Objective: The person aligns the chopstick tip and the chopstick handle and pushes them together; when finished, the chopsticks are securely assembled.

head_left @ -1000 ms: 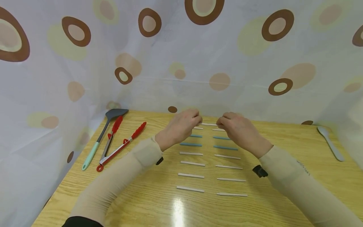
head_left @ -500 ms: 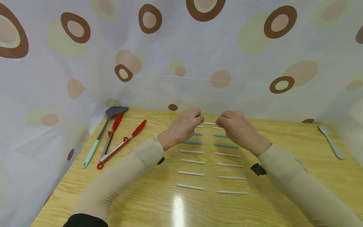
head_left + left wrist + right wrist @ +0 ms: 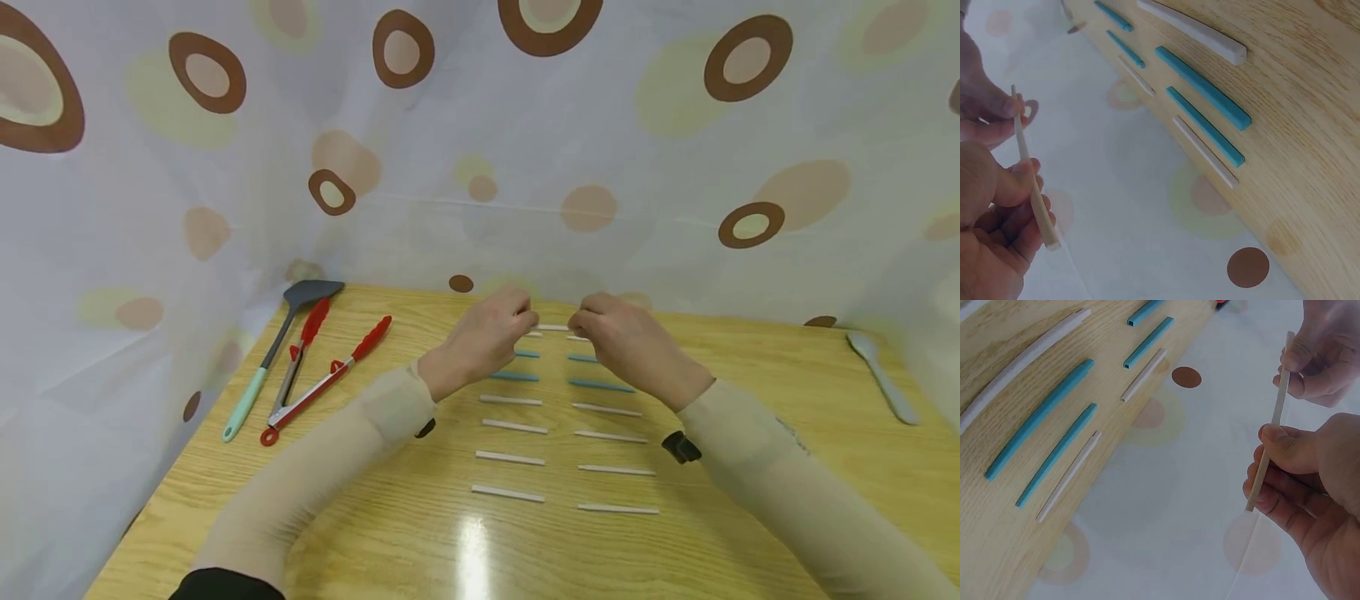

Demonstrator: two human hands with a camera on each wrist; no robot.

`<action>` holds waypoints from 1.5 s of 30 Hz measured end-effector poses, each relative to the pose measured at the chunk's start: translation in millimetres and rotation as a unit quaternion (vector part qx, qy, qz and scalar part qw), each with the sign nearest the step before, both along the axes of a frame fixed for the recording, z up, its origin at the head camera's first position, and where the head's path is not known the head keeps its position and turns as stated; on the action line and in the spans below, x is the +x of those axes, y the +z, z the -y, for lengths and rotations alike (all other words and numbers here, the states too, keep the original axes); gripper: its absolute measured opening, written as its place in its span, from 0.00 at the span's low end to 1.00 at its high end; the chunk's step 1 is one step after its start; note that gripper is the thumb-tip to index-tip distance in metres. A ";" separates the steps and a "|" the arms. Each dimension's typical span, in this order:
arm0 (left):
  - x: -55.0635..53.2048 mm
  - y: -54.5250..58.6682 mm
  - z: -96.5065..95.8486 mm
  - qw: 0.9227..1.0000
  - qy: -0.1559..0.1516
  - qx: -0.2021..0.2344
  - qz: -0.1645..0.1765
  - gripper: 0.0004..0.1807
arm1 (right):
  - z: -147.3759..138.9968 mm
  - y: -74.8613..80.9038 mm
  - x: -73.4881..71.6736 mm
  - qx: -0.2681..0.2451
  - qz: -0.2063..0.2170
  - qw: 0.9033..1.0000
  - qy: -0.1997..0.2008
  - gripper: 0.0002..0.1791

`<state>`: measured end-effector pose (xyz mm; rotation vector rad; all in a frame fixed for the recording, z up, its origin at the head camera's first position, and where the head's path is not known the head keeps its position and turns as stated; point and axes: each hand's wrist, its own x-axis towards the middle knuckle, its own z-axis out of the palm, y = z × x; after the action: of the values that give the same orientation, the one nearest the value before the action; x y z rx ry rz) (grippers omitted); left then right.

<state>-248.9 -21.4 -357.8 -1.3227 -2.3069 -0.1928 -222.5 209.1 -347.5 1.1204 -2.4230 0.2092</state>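
A thin pale stick spans the gap between my two hands near the far side of the table. My left hand pinches its left part, thumb on top and fingers curled beneath. At the other end my right hand grips it the same way. The right wrist view shows the stick running straight through both grips. Below the hands lie two columns of short sticks: white ones such as the left one and right one, and blue ones farther back. My forearms partly cover none of the nearest rows.
To the left lie red-tipped tongs, spread apart, and a grey spatula with a mint handle. A pale grey spoon rests at the far right. A spotted curtain stands behind the wooden table.
My left hand has shifted slightly right, narrowing the gap between the hands. Both hands keep their grip on the pale stick, and the sticks on the table stay put.
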 end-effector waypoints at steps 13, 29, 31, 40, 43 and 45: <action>20.1 11.7 10.1 0.988 0.080 -0.092 0.091 0.04 | 8.5 -0.4 0.9 0.019 -0.058 0.998 0.006 0.09; 7.0 -2.4 71.1 0.907 0.137 0.024 0.397 0.01 | -4.5 -2.5 -12.3 0.003 -0.002 1.000 -0.031 0.12; 6.0 -5.7 78.1 0.887 0.165 0.032 0.431 0.02 | -9.3 -7.5 -14.3 0.015 0.024 0.998 -0.048 0.12; 1.0 -18.4 104.2 0.846 0.259 0.022 0.466 0.13 | -29.3 -27.1 -36.4 0.050 0.153 0.979 -0.124 0.12; 0.5 -21.1 108.5 0.843 0.274 0.020 0.462 0.14 | -34.5 -32.5 -44.4 0.054 0.182 0.972 -0.138 0.12; 1.1 -21.0 109.4 0.844 0.279 0.022 0.458 0.14 | -37.5 -35.0 -48.2 0.054 0.193 0.969 -0.142 0.12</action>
<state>-247.8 -130.9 -378.8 -0.4721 -3.3247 -0.8159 -270.7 246.6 -382.5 0.8184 -2.9382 0.2194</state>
